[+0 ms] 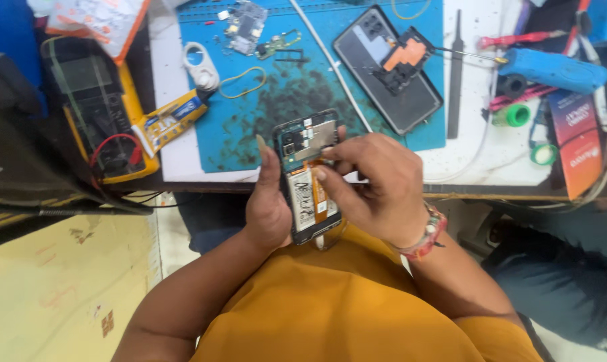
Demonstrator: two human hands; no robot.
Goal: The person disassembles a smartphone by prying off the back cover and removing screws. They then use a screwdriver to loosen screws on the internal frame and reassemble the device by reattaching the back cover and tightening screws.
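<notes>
An opened smartphone [308,144] with its back removed shows a battery and a metal shield. My left hand [266,201] grips it from the left side, thumb up along its edge. My right hand [377,184] rests over the phone's right side, with fingertips pinched on the inside near the top of the battery. Whether something small is held between those fingertips is too small to tell.
A blue work mat [283,100] lies on the white bench, with a phone back cover [384,74], a circuit board [246,23] and a yellow rubber band [243,80]. A yellow multimeter [95,107] sits left. A blue tool [551,70], screwdriver and green caps lie right.
</notes>
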